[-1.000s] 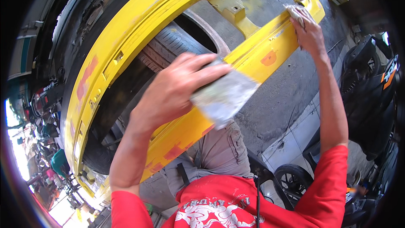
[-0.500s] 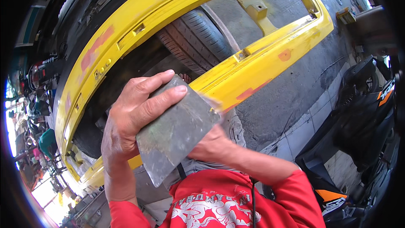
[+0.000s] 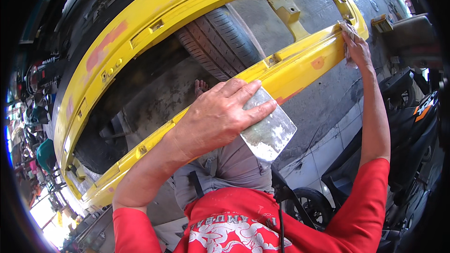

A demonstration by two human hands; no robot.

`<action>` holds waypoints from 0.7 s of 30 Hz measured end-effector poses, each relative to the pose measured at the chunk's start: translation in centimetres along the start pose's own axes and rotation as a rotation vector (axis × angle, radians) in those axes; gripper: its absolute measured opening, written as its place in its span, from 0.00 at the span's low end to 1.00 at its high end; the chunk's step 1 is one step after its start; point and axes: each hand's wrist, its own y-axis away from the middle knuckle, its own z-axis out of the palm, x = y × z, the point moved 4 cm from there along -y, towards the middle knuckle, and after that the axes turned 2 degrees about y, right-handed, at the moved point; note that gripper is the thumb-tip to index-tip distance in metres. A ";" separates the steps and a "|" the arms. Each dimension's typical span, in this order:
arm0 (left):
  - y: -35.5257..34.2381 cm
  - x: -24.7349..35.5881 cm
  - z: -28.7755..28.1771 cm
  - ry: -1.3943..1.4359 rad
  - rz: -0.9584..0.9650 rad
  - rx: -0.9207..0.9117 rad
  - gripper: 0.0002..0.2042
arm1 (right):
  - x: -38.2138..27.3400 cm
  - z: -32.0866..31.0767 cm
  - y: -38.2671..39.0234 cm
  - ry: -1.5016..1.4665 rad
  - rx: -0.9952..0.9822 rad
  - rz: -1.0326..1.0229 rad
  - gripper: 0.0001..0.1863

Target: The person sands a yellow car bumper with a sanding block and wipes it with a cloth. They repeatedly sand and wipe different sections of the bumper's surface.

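Note:
My left hand [image 3: 220, 117] is closed on a flat, square grey sheet [image 3: 272, 136] with white, shiny patches, over the near bar of a large yellow bumper [image 3: 300, 72] that has pinkish patches. My right hand [image 3: 359, 51], at the bar's right end, holds a crumpled pale cloth or paper [image 3: 348, 28] against the yellow surface. A black tyre [image 3: 218, 42] lies under the bumper's frame, with bare toes [image 3: 201, 86] below it.
At right a black and orange motorbike [image 3: 393, 117] stands beside a tiled strip [image 3: 304, 173]. A small yellow box [image 3: 382, 23] is at the upper right. Assorted clutter [image 3: 35, 112] fills the left edge. The person's legs [image 3: 215, 168] are below the bumper.
Half a second ago my right hand was low behind the grey sheet; it is now up at the bumper's right end. My left hand with the sheet has moved right.

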 end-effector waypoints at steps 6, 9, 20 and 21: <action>-4.1 -0.4 1.9 -0.156 0.102 -0.062 0.23 | 0.4 0.4 0.8 -0.073 0.024 -0.080 0.30; -6.5 -0.9 2.5 -0.229 0.146 -0.041 0.22 | 0.5 1.0 1.2 -0.072 0.043 -0.053 0.30; -12.7 -2.1 4.6 -0.248 0.194 0.030 0.19 | 0.2 1.5 1.9 -0.106 0.116 -0.180 0.29; -12.5 -2.0 4.4 -0.252 0.193 0.023 0.19 | 0.1 1.4 1.9 -0.109 0.171 -0.229 0.30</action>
